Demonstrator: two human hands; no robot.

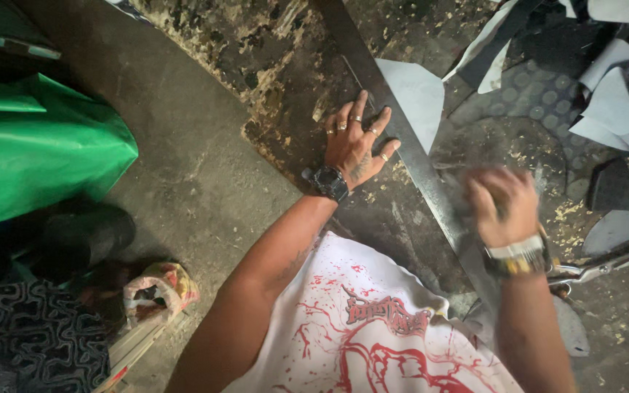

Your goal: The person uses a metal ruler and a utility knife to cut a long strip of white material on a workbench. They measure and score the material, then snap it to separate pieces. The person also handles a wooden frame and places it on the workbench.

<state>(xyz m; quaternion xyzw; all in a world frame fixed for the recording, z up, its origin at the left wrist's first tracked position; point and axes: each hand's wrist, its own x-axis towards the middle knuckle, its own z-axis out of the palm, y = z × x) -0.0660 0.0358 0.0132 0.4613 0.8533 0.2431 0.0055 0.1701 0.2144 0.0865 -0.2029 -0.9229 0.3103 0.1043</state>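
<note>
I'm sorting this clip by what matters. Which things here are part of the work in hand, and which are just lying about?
In use:
- left hand, flat on the dark sheet
- right hand, blurred, at the long metal straightedge

Lying about:
- green sheet
- pale and dark offcuts
- shears
- small patterned bag

Looked like a small cutting workshop, leather or vinyl work. Worn, glue-crusted work board [271,65] lay on a bare concrete floor [183,189]; offcut scraps [613,80] were piled at the far right, a green sheet roll [30,153] at left, a long metal straightedge [402,138] across the board.
</note>
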